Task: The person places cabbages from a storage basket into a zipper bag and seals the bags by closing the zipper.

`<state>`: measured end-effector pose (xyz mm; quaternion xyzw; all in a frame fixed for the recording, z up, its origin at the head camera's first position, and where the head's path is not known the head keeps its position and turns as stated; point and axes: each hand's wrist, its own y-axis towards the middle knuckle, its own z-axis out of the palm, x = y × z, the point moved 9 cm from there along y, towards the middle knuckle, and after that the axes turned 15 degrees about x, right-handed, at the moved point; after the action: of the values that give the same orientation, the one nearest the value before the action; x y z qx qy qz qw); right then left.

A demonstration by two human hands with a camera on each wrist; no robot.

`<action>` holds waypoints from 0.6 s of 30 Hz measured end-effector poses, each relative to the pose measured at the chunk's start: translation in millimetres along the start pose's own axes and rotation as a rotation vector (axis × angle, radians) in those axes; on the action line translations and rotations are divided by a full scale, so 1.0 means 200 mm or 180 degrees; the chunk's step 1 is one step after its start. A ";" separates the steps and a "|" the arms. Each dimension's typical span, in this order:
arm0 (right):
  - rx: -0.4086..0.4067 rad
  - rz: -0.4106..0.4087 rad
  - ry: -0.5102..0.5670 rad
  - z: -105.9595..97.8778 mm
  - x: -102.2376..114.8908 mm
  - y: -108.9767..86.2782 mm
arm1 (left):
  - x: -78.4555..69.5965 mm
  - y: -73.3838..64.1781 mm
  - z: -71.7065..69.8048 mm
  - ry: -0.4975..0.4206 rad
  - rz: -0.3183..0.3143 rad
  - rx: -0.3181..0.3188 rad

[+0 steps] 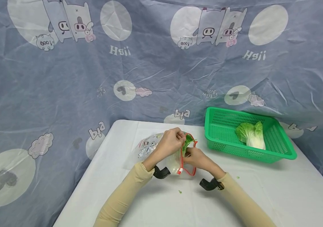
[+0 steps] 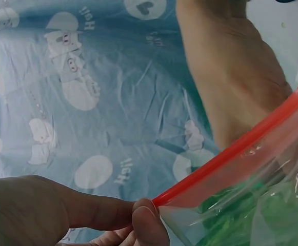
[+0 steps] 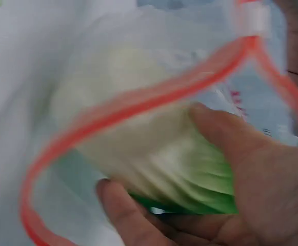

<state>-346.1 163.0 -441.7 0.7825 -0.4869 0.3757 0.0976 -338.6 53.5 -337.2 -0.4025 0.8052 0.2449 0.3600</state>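
Left hand (image 1: 169, 142) has its grip pinched on the red zip edge (image 1: 182, 157) of a plastic bag (image 1: 150, 148), while the right hand's (image 1: 199, 158) fingers are wrapped round a leafy cabbage (image 3: 159, 159) at the bag's mouth, though that wrist view's blurry so I can't swear how deep it sits. Bag's near the back edge of the counter (image 1: 161, 208), with elbow room left and in front, but the green basket (image 1: 241, 150) holding another cabbage (image 1: 255, 137) hems in the right side.
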 end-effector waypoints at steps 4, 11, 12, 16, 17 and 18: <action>-0.0055 -0.0044 0.0045 -0.09 0.05 -0.10 | 0.01 0.00 -0.02 -0.0021 -0.0045 -0.0075; -0.0907 0.0330 0.0140 -0.30 0.03 -0.22 | 0.00 -0.01 -0.04 0.0035 -0.0029 -0.0126; -0.0996 0.0360 0.0065 -0.32 0.02 -0.22 | 0.00 -0.01 -0.04 0.0049 -0.0021 -0.0130; -0.1089 0.0239 0.0178 -0.31 -0.03 -0.18 | -0.01 -0.01 -0.04 0.0040 0.0013 -0.0108; -0.1081 0.0177 0.0274 -0.31 -0.04 -0.17 | -0.01 -0.01 -0.04 0.0027 0.0026 -0.0100; -0.1081 0.0103 0.0365 -0.30 -0.05 -0.17 | -0.01 -0.01 -0.04 0.0019 0.0036 -0.0098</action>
<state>-351.0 218.4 -399.3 0.7241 -0.5495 0.3335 0.2498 -338.4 48.3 -330.9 -0.4042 0.8047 0.2582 0.3499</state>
